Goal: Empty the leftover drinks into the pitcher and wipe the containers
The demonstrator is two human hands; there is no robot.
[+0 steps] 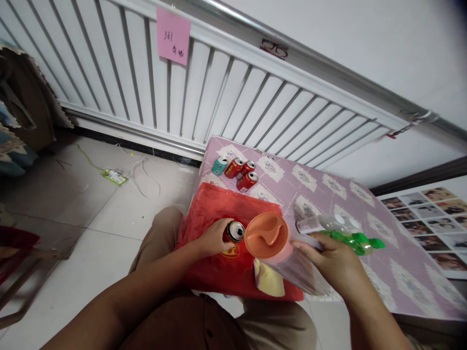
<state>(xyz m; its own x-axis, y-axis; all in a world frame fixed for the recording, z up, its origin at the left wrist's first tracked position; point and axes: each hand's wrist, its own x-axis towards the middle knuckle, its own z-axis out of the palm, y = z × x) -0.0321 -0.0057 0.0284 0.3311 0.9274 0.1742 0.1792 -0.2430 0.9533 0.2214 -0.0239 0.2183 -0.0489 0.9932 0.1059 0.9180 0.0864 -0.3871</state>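
We're seeing bright, even indoor light, soft shadows only, no harsh glare; straight lines bow and stretch towards our frame's edges.

Low bench [328, 189], covered in a pink-lilac cloth with pale square motifs, one corner towards the radiator. A red plastic bag [219, 214] is spread flat over the near corner, under the left hand [213, 238]. Beyond that hand, near the far edge, stands a teal can [219, 166] with three red cans [247, 181] clustered just beside it, all upright. Just past the right hand [328, 260], a clear bottle [321, 223] lies on its side next to green-capped bottles [359, 240].
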